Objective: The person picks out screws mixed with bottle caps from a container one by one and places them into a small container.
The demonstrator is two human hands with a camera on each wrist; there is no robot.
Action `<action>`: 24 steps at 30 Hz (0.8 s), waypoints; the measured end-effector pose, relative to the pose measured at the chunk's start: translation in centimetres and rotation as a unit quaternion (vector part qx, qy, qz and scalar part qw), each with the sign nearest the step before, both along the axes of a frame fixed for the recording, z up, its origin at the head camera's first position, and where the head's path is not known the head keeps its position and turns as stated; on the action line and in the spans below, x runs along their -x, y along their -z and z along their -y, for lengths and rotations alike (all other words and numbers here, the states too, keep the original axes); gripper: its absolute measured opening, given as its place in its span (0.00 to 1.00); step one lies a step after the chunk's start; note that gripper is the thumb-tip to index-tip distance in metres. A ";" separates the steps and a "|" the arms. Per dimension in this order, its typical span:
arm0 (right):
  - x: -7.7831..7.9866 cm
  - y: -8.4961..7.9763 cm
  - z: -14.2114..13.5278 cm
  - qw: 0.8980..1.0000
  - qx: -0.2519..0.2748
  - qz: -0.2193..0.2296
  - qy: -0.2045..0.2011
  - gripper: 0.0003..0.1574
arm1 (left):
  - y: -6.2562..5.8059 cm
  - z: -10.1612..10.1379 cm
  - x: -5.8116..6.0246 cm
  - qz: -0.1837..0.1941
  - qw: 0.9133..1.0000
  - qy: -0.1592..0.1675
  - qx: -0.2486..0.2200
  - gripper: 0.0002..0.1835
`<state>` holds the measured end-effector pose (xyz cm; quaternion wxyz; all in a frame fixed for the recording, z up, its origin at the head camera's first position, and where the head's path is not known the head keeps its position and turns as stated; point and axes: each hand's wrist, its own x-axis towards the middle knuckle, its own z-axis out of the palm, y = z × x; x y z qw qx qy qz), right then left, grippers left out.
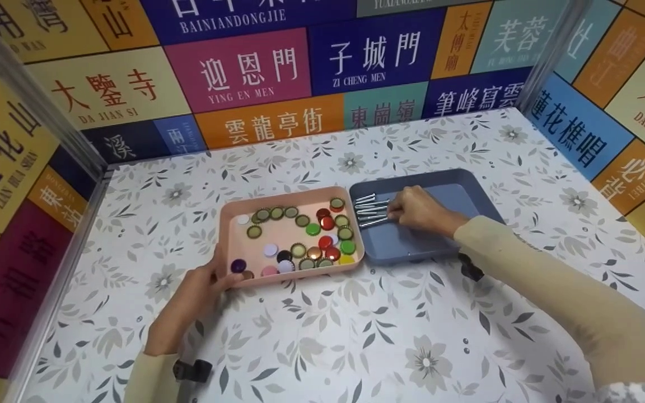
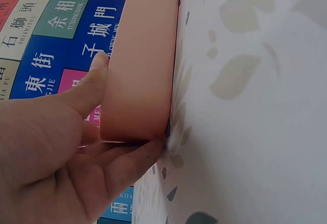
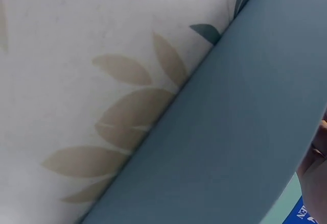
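Observation:
A pink tray [image 1: 291,197] holds many loose bottle caps [image 1: 327,223] in red, green, white, purple and other colours. My left hand [image 1: 202,285] grips its near left corner, thumb over the rim; in the left wrist view the fingers [image 2: 127,168] lie against the tray's outer wall. Side by side at the left end of a blue-grey tray [image 1: 412,246] lie several silver screws [image 1: 368,211]. My right hand [image 1: 420,211] reaches into that tray, its curled fingers pinching the right end of a screw. The right wrist view shows mostly the blue-grey tray's outer wall [image 3: 204,117].
Both trays stand touching on a table [image 1: 311,336] covered with a leaf-and-flower print. Panels with coloured blocks of lettering [image 1: 244,73] rise along the back and both sides. A dark strap device [image 1: 192,370] sits on the left wrist, another [image 1: 471,267] on the right.

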<state>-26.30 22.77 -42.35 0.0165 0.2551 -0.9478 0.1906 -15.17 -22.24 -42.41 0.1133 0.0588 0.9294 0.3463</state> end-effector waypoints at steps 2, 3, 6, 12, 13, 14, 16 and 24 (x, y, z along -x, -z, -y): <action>-0.1 -0.1 -0.1 1.000 -0.003 0.010 0.006 0.03 | 0.0 0.0 -0.1 0.001 1.000 -0.001 -0.004 0.40; -0.1 -0.1 -0.1 1.000 -0.003 0.018 0.009 0.03 | 0.0 -0.1 -0.1 0.006 1.000 -0.002 -0.005 0.41; -0.2 -0.2 0.0 0.999 -0.003 0.037 0.013 0.03 | -0.1 -0.1 -0.3 0.023 1.000 -0.005 -0.003 0.43; -0.2 -0.4 0.2 0.999 0.018 0.033 0.010 0.04 | -0.1 0.2 -0.9 0.020 1.000 -0.011 0.005 0.41; -0.2 -0.6 0.3 0.999 0.024 0.028 0.011 0.05 | -0.1 0.4 -1.0 0.013 1.000 -0.010 0.004 0.41; -0.3 -0.8 0.3 0.999 0.029 0.020 0.008 0.05 | -0.2 0.5 -1.2 0.007 1.000 -0.008 0.004 0.41; -0.5 -1.3 0.2 0.999 0.032 -0.005 0.003 0.05 | -0.5 1.0 -1.3 -0.004 1.000 0.001 0.010 0.43; -2.1 -3.8 -1.1 0.992 0.028 -0.114 0.044 0.06 | -2.6 3.2 -2.1 -0.044 0.997 -0.012 0.056 0.47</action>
